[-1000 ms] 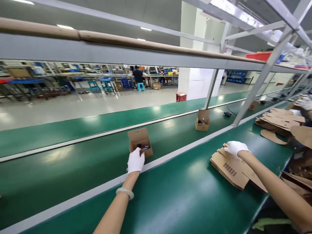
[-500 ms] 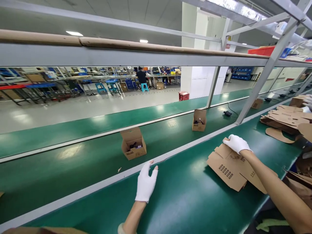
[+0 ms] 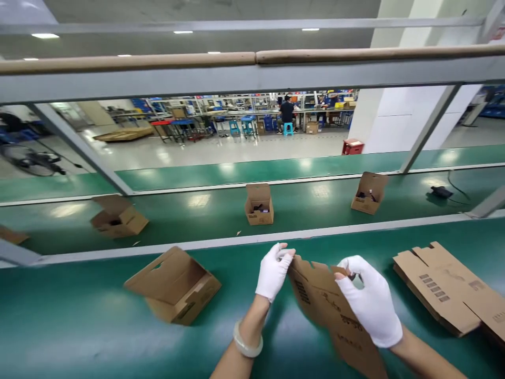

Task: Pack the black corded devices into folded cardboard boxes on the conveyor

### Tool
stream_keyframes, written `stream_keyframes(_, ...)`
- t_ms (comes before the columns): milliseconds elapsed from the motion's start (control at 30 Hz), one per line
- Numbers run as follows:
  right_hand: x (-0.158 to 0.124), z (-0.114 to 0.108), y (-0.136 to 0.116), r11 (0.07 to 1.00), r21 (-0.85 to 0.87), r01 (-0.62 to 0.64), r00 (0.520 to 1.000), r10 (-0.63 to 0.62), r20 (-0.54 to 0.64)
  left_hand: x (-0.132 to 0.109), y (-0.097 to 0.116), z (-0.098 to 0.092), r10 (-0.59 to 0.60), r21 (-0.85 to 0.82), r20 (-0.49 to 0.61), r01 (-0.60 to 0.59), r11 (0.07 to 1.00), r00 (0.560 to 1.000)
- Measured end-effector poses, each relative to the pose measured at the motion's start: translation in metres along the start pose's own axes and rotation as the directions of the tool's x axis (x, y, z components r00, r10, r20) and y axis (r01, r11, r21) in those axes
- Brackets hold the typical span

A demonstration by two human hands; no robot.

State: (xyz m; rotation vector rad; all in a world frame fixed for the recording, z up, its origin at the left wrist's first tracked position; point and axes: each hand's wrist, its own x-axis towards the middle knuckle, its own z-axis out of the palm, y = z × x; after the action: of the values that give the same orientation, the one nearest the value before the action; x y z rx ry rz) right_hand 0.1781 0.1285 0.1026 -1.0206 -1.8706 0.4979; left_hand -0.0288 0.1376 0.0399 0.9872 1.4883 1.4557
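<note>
Red box (image 3: 353,147) near white pillar (image 3: 394,126); far left, probably bicycle (image 3: 37,159).

The green bench (image 3: 79,331) bears an open box (image 3: 173,284) and stacked flat cartons (image 3: 445,284)

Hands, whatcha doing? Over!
Printed brown cardboard sheet tilted. White-gloved left hand at its corner, white-gloved right hand pinching its edge. Open brown cardboard box left, not blocking.

Box (image 3: 193,297) left of carton sheet (image 3: 321,300), carton stack (image 3: 445,289) right, belt (image 3: 213,221) behind
</note>
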Motion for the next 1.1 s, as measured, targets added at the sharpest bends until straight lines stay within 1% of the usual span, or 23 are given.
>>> stream_keyframes(67, -0.011, 0.018, -0.002, 0.992, 0.124, 0.033, 0.999, -0.028, -0.038, -0.002, 0.002, -0.019, 0.006, -0.077, -0.016, -0.007, 0.997, 1.000)
stream_keyframes(133, -0.020, 0.032, -0.001, 0.971, 0.239, 0.018, 0.998, -0.003, -0.062, -0.007, 0.005, -0.033, 0.005, -0.138, -0.003, -0.005, 0.990, 1.000)
stream_keyframes(200, -0.028, 0.043, 0.004, 0.963, 0.269, 0.004, 0.995, 0.023, -0.098, -0.015, 0.008, -0.042, -0.012, -0.199, 0.021, 0.015, 0.980, 1.000)
stream_keyframes(233, -0.030, 0.048, 0.007, 0.969, 0.246, 0.015, 0.991, 0.019, -0.132, -0.020, 0.009, -0.045, -0.024, -0.235, 0.051, 0.035, 0.971, 0.998)
stream_keyframes(300, -0.033, 0.056, 0.014, 0.988, 0.139, 0.073, 0.978, -0.043, -0.203, -0.030, 0.011, -0.046, -0.039, -0.306, 0.160, 0.087, 0.948, 0.986)
stream_keyframes(367, -0.033, 0.060, 0.021, 0.983, 0.016, 0.183, 0.961, -0.175, -0.215, -0.040, 0.011, -0.045, -0.024, -0.355, 0.286, 0.130, 0.926, 0.958)
stream_keyframes(400, -0.033, 0.060, 0.024, 0.966, -0.043, 0.256, 0.947, -0.259, -0.192, -0.044, 0.011, -0.043, -0.014, -0.372, 0.329, 0.143, 0.917, 0.944)
stream_keyframes(467, -0.032, 0.056, 0.027, 0.907, -0.150, 0.393, 0.910, -0.407, -0.076, -0.051, 0.008, -0.042, -0.017, -0.389, 0.354, 0.163, 0.907, 0.935)
stream_keyframes(500, -0.032, 0.052, 0.027, 0.877, -0.185, 0.443, 0.893, -0.450, 0.008, -0.054, 0.006, -0.041, -0.028, -0.390, 0.354, 0.175, 0.904, 0.935)
stream_keyframes(533, -0.033, 0.047, 0.027, 0.855, -0.205, 0.476, 0.879, -0.465, 0.102, -0.056, 0.003, -0.041, -0.042, -0.387, 0.351, 0.186, 0.903, 0.936)
stream_keyframes(600, -0.035, 0.035, 0.023, 0.842, -0.192, 0.504, 0.843, -0.431, 0.322, -0.061, -0.002, -0.041, -0.066, -0.369, 0.337, 0.196, 0.908, 0.939)
stream_keyframes(633, -0.037, 0.029, 0.020, 0.841, -0.163, 0.517, 0.799, -0.405, 0.443, -0.064, -0.004, -0.041, -0.077, -0.353, 0.327, 0.197, 0.915, 0.942)
stream_keyframes(667, -0.039, 0.024, 0.017, 0.838, -0.129, 0.531, 0.736, -0.380, 0.560, -0.068, -0.006, -0.041, -0.088, -0.333, 0.317, 0.197, 0.922, 0.944)
stream_keyframes(733, -0.045, 0.016, 0.012, 0.830, -0.078, 0.553, 0.585, -0.320, 0.745, -0.079, -0.011, -0.041, -0.094, -0.265, 0.312, 0.182, 0.947, 0.946)
stream_keyframes(767, -0.048, 0.014, 0.010, 0.831, -0.053, 0.553, 0.515, -0.292, 0.806, -0.086, -0.013, -0.041, -0.085, -0.214, 0.317, 0.158, 0.964, 0.945)
stream_keyframes(800, -0.052, 0.012, 0.009, 0.838, -0.031, 0.544, 0.463, -0.269, 0.844, -0.094, -0.015, -0.043, -0.072, -0.153, 0.329, 0.128, 0.980, 0.942)
stream_keyframes(833, -0.055, 0.010, 0.008, 0.850, -0.014, 0.527, 0.431, -0.254, 0.866, -0.102, -0.017, -0.044, -0.064, -0.088, 0.348, 0.100, 0.991, 0.935)
stream_keyframes(867, -0.058, 0.009, 0.008, 0.862, 0.003, 0.506, 0.415, -0.247, 0.876, -0.111, -0.018, -0.046, -0.061, -0.021, 0.375, 0.074, 0.997, 0.925)
stream_keyframes(933, -0.063, 0.008, 0.007, 0.882, 0.045, 0.470, 0.416, -0.266, 0.869, -0.126, -0.019, -0.050, -0.081, 0.102, 0.439, 0.040, 0.994, 0.895)
stream_keyframes(1033, -0.068, 0.007, 0.002, 0.898, 0.092, 0.431, 0.471, -0.311, 0.825, -0.141, -0.015, -0.050, -0.107, 0.214, 0.520, -0.008, 0.977, 0.847)
stream_keyframes(1100, -0.069, 0.005, -0.001, 0.902, 0.128, 0.412, 0.498, -0.341, 0.797, -0.145, -0.008, -0.047, -0.090, 0.230, 0.531, -0.041, 0.972, 0.842)
